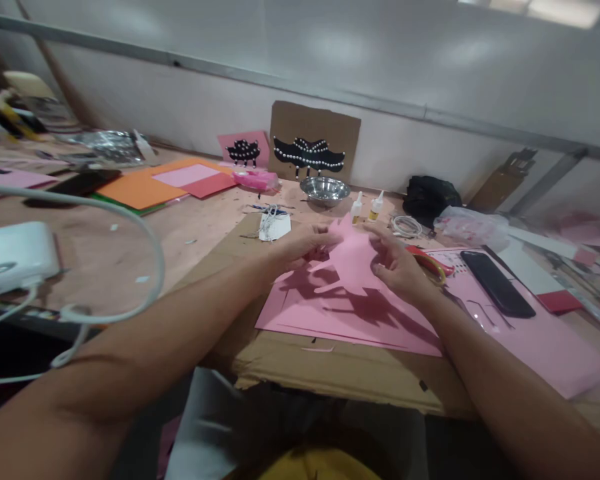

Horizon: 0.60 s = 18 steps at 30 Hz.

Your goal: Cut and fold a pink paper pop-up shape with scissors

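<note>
Both hands meet over the middle of a cluttered work table (105, 267), pinching one pink paper cutout (353, 257) between them. The left hand (300, 243) grips its left edge with closed fingers; the right hand (397, 267) clasps the right edge, thumb on top. The cutout is lifted a little, throwing a shadow onto the stack of pink paper sheets (340, 313) directly beneath the grip, which lie on a flat sheet of brown cardboard (330, 373).

Just beyond the fingertips stand two small glue bottles (365, 208), and behind those a steel bowl (324, 190). Farther back, leaning on the pale wall, a cardboard panel (314, 137) carries a black moustache shape dotted with pearls. Right of the right hand lie red-handled scissors (430, 263), partly hidden by it, then a black phone (497, 283) on more pink paper. Left of the grip sits a small white tag with string (274, 225); well off to that side, orange paper (140, 187) and a white device (15, 257) with a trailing cable.
</note>
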### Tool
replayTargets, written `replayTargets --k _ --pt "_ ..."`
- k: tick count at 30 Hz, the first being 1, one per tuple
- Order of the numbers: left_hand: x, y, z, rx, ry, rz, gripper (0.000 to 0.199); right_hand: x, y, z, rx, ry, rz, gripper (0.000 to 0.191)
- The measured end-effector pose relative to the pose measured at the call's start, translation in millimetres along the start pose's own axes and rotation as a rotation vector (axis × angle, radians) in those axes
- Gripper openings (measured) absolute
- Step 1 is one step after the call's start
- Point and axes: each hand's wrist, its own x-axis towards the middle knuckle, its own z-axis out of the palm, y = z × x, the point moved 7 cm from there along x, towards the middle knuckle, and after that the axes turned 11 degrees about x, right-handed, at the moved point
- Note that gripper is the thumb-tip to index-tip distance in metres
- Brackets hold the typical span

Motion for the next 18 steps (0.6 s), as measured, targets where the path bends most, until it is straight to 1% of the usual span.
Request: replayTargets --k 2,6,9,10,14,16,18 --pt "-3.4 -0.8 2.6 -0.028 -0.024 -0.042 0.028 -1.0 -0.5 0.8 -0.018 -0.042 -0.024 0.064" --pt "-8.8 0.0 5.6 -0.023 -0.067 -0.080 0.026 0.2 -2.3 4.0 -0.005 -0.133 -0.060 0.034" --pt "-10.3 0.7 10.6 0.001 -0.132 -0.056 0.024 3.0 -2.6 4.3 0.031 -0.124 -0.044 0.012" --pt "-9.6 0.8 11.5 0.015 -0.140 -0.031 0.023 3.8 -2.0 4.1 0.047 -0.110 -0.031 0.009" --pt "-4.5 -0.3 13.2 0.102 -0.114 0.082 0.018 4.5 5.7 2.6 0.131 -0.018 0.052 0.023" --pt "-3.9 -0.7 16.3 0.120 -0.117 0.115 0.014 3.3 11.4 -0.3 0.155 0.063 0.101 0.027" --pt "-4.5 -0.2 20.7 0.123 -0.140 0.129 0.014 1.9 14.8 -3.5 0.146 0.139 0.126 0.027"
